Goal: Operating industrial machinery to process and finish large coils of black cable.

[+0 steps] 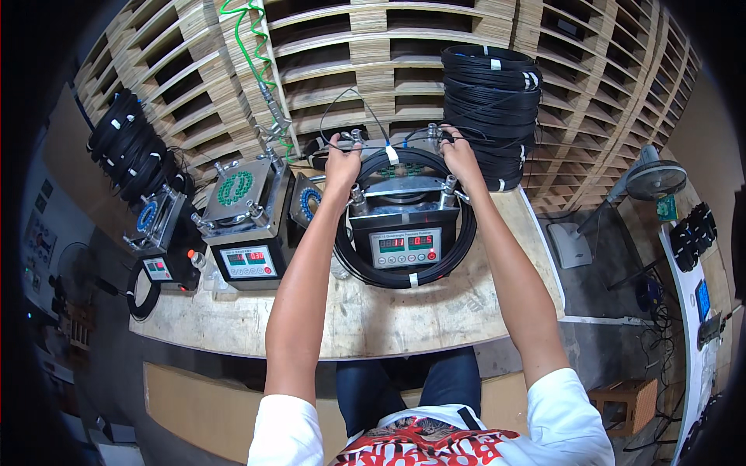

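a coil of black cable (466, 242) is held at a wooden bench (373, 330), its ring framing the lit panel (406, 247) of a machine (400, 217). the left hand (343, 161) is closed on its upper left, the right hand (460, 154) on its upper right; a white tag (392, 156) sits between them.
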Motion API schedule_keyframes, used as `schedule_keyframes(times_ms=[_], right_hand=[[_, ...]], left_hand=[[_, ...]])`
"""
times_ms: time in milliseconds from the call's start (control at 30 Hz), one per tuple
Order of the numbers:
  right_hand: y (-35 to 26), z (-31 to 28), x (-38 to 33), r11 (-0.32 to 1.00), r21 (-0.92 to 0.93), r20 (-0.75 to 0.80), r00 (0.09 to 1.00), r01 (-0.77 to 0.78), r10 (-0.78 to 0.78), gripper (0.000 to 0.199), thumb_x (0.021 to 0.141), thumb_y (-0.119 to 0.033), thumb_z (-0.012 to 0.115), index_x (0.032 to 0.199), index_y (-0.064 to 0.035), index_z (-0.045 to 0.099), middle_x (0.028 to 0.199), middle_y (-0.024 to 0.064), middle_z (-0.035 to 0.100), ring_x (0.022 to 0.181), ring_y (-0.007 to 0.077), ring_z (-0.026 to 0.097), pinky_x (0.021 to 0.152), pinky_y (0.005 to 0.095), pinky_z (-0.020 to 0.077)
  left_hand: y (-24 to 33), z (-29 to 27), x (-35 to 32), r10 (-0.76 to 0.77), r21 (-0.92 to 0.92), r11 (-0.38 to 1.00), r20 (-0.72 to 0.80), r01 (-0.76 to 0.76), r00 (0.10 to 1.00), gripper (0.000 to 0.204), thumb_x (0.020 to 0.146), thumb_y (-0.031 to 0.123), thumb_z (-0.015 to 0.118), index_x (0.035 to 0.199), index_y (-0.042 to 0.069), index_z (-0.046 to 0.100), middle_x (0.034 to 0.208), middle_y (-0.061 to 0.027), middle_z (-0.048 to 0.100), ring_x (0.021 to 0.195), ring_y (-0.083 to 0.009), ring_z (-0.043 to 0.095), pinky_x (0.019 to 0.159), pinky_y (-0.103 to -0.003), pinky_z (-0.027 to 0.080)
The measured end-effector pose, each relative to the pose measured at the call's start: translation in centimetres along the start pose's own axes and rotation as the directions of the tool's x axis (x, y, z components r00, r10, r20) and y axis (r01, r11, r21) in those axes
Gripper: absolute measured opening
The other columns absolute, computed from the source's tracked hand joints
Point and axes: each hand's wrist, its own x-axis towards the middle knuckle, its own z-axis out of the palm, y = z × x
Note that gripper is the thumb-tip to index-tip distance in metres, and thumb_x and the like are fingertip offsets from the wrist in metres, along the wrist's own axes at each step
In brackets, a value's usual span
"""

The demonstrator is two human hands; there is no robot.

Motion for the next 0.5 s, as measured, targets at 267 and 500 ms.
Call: schedule_keyframes(times_ms=[267,500], right_hand=[[0.4,-0.2,0.3,0.991,0.134,0.058,0.998,-0.008,0.0,0.046,0.095,-0.001,0.046,0.141,-0.0058,0.052,0.101,0.0123,0.069,0.092,0.017,0.066,0.083,0.0286,0.0518],[-1.6,-0.3,-0.9,0.995,0.022,0.031,0.995,-0.093,0.092,0.046,0.097,-0.013,0.055,0.143,-0.0082,0.051,0.091,0.0111,0.07,0.085,0.0169,0.065,0.082,0.0297,0.0498]], left_hand=[[-0.4,0.2,0.5,-0.01,0.08,0.997,0.008,0.009,1.0,0.074,0.092,0.031,0.07,0.152,0.005,0.036,0.11,-0.0164,0.072,0.111,-0.0318,0.066,0.097,-0.039,0.047],[-0.8,-0.2,0.4,0.044,-0.045,0.998,0.017,-0.043,0.999,0.081,0.091,0.031,0.071,0.154,0.001,0.029,0.102,-0.0142,0.073,0.104,-0.0295,0.068,0.095,-0.038,0.048]])
